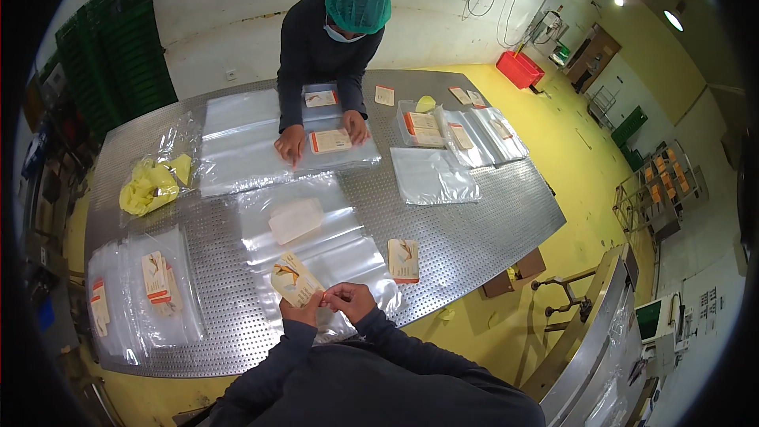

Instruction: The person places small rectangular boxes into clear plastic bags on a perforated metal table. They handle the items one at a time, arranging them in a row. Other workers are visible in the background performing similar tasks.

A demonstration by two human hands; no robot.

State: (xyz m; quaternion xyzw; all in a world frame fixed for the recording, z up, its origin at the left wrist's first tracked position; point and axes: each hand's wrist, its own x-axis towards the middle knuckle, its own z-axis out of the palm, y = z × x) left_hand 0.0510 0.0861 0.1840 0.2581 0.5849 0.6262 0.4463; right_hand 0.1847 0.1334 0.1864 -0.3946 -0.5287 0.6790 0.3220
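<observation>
1. Nearest the camera, the left hand (303,310) pinches a printed card (294,278) by its lower edge, thumb and fingers closed on it; the card stands tilted up above the bench edge. The right hand (350,299) is curled just beside it, fingertips together at the card's lower right corner — whether it truly grips the card or only touches it, I cannot tell.
2. The card looks light, thin and fairly stiff (likely to crease if squeezed hard), so a hold by the edge, as now, suits it.
3. Under the hands lies a clear plastic pouch (332,253) on the perforated metal bench (490,221) — limp, slippery film, best taken at a corner or open mouth.
4. Just right of it a second card (403,259) lies flat; to the left, filled pouches (146,289) are stacked.
5. Farther off, a pale flat pad (295,219) rests on more film, and yellow gloves (150,186) sit in a bag.
6. Across the bench a co-worker's hands (291,143) press on a pouch with a card (331,141).
</observation>
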